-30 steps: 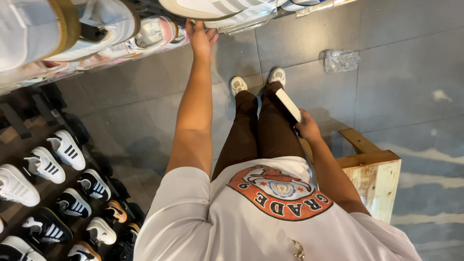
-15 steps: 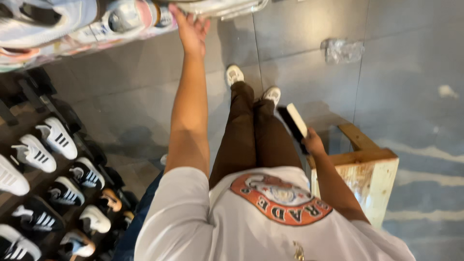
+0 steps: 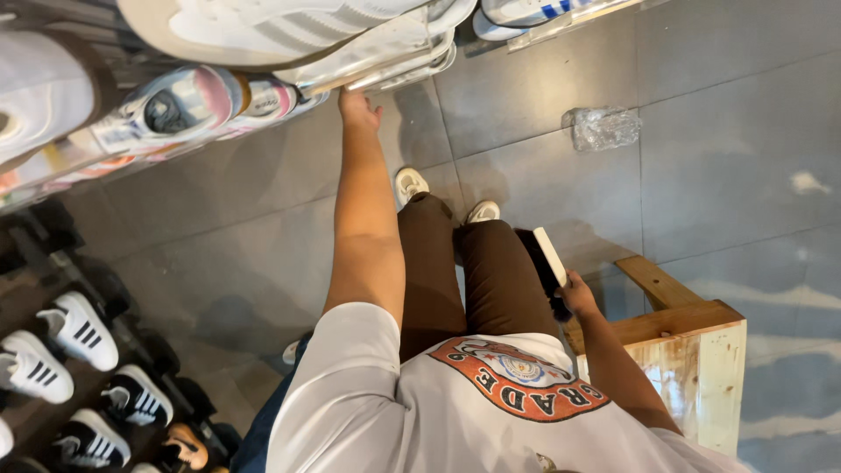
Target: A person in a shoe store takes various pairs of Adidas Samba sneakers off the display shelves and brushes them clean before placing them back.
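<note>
**Left hand up at the shoe shelf, right hand holding a brush**

The person looks down along the own body. The left hand (image 3: pixel 357 109) is stretched up to the edge of a clear shelf (image 3: pixel 385 61), and the fingers touch its underside; if they really grip the edge or only rest on it, I cannot tell, because the shelf hides the fingertips. On this shelf stands a big white sneaker (image 3: pixel 263 26) with grey stripes, and further right the toe of another white shoe with blue stripes (image 3: pixel 526 10).

The right hand (image 3: pixel 578 296) hangs low beside the right leg and is closed around a brush (image 3: pixel 547 263) with a pale flat back and dark bristles. Just beside this hand stands a light wooden stool (image 3: pixel 692 350).

Under the shelf, at the left, lie round cans (image 3: pixel 188 101) with white, pink and orange labels, their ends turned to the camera. On the grey tile floor (image 3: pixel 718 166), well apart from the feet, lies a crumpled clear plastic wrap (image 3: pixel 604 127). At lower left a dark rack (image 3: pixel 53 254) carries rows of white and black striped sneakers (image 3: pixel 83 328).
</note>
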